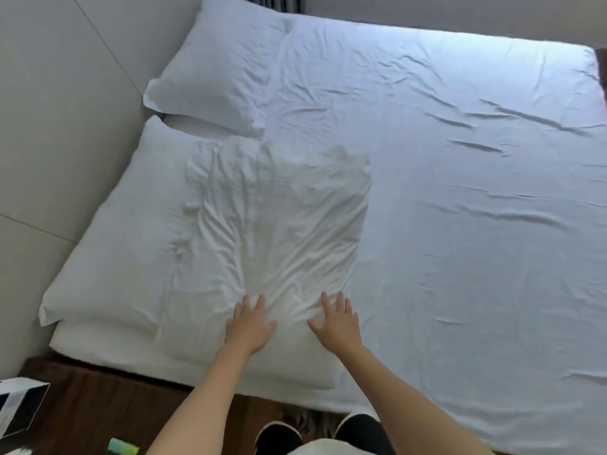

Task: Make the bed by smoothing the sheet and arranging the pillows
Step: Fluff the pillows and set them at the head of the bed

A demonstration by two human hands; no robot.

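Note:
A white sheet (460, 208) covers the mattress, with creases across its right half. Against the headboard at the left lie two white pillows: the far pillow (216, 70) and the near pillow (131, 244). A wrinkled white cloth (279, 224) lies partly over the near pillow and the sheet. My left hand (249, 323) and my right hand (335, 320) rest flat on the near edge of this cloth, fingers spread, side by side and holding nothing.
A pale padded headboard (59, 126) runs along the left. Dark wooden floor (98, 412) shows below the bed's near edge, with a black-and-white box (19, 408) at the lower left and a small green object (123, 446) beside it. My dark shoes (279, 438) stand at the bedside.

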